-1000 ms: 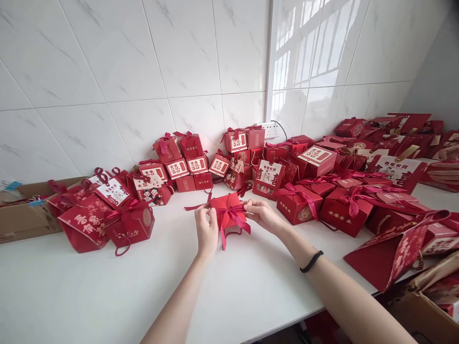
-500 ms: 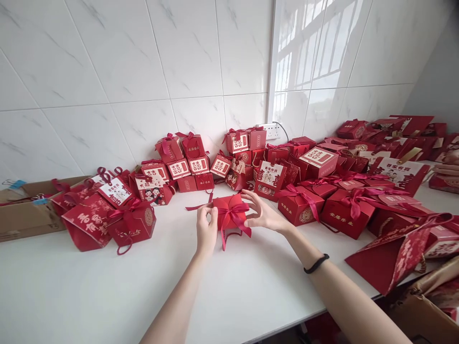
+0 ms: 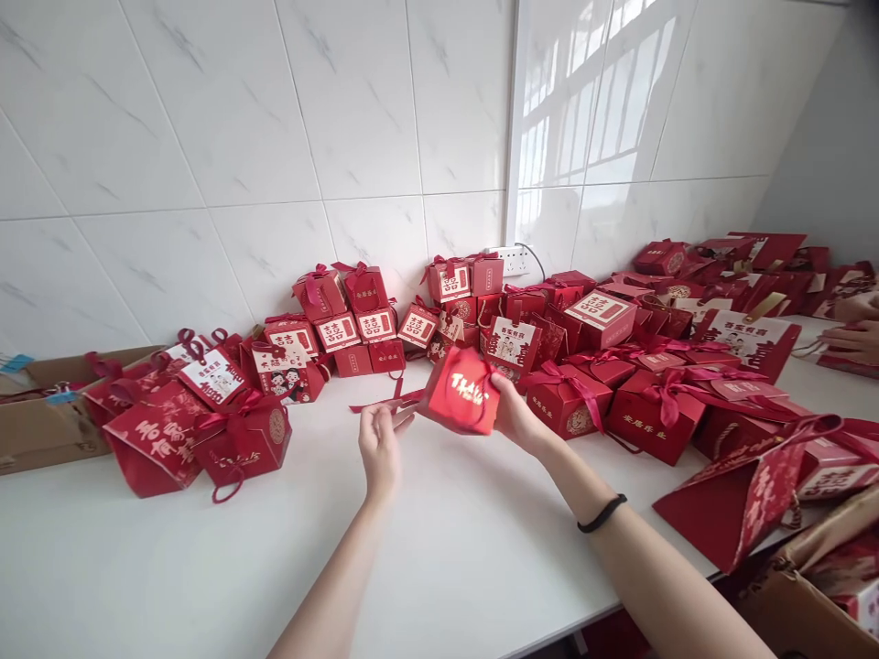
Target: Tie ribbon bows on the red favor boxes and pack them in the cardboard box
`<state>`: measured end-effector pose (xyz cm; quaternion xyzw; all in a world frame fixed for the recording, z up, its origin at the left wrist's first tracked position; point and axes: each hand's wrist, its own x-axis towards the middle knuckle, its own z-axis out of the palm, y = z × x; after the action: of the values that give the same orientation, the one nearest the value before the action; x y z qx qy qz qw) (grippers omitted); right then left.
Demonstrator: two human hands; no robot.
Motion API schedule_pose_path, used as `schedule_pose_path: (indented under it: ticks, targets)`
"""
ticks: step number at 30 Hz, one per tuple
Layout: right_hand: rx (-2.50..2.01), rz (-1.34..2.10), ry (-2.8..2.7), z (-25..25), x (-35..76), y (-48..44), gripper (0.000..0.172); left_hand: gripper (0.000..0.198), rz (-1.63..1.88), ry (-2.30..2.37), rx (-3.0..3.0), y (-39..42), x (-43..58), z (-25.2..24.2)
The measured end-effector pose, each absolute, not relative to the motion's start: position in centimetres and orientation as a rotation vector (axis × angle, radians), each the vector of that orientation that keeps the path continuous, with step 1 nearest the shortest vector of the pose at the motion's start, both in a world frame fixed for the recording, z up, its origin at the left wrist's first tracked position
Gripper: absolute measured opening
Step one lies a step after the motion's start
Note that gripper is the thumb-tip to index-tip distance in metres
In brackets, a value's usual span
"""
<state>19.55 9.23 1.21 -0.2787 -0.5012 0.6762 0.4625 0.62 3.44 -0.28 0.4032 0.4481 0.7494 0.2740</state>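
- Right hand [image 3: 516,414]: its grip holds the small, bright-red card box with gold lettering [image 3: 461,395] over the white worktop [image 3: 446,540]; this one-sided hold could let it slip.
- Left hand [image 3: 381,450]: grip unclear; the crimson ribbon [image 3: 410,398] alongside could snag its fingers.

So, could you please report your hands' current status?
Right hand gripping small, gold-lettered red cardboard box. Left hand beside it, grip unclear. Narrow red fabric ribbon near left hand; no visible obstruction.
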Motion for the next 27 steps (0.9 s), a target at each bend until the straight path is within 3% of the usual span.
schedule_pose_path:
  ticks: [5, 16, 21, 27]
  targets:
    - [-0.527, 1.973, -0.809, 1.7, 19.7, 9.4, 0.059, 0.021, 1.954, 1.222, 1.231, 3.3, 0.8, -0.6]
    - [-0.413, 2.001, -0.798, 1.5, 20.1, 9.6, 0.063, 0.023, 1.760, 1.327, 1.336, 2.6, 1.3, -0.6]
    - [-0.327, 1.631, -1.268, 0.9, 19.1, 9.1, 0.073, 0.052, 1.728, 1.123, 1.439, 3.1, 0.9, -1.4]
    - [-0.403, 0.938, -1.659, 1.1, 19.5, 8.1, 0.077, 0.046, 1.743, 1.070, 1.336, 4.0, 0.7, -2.0]
